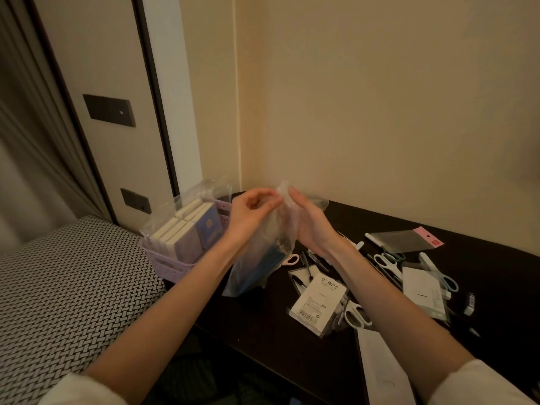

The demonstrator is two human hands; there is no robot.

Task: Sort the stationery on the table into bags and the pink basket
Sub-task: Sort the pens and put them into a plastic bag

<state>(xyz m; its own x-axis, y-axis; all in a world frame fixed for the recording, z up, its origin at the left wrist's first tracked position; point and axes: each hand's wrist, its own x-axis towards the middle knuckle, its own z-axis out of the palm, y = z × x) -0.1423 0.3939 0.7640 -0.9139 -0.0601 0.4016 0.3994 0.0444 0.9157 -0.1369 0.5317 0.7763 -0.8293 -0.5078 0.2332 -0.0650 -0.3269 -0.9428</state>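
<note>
The task looked partly done. A pale pink perforated plastic basket (163, 266) stood at the left end of the dark table (263, 325), by its back corner, and already held a clear plastic bag of white-edged, blue-covered booklets (187, 229) standing upright. Just right of the basket, both hands held a second clear plastic bag with bluish contents (257, 267) up off the table, its bottom close to or brushing the surface. The left hand (248, 213) pinched the bag's top edge between curled fingertips and thumb; the right hand (309, 223) held the opposite side of the mouth, fingers fairly straight against the film. I judged they were closing or opening it.

Much was left: toward the table's right end lay loose pale blue-handled scissors (388, 263), white-handled scissors (358, 315), dark pens (308, 270), a flat clear sleeve with a pink header (406, 239), and white packaged cards (317, 304).

The nearest white pack carried a barcode and small printed lines, too small to read. The pink header bore a small red mark, illegible. No brand could be made out.
</note>
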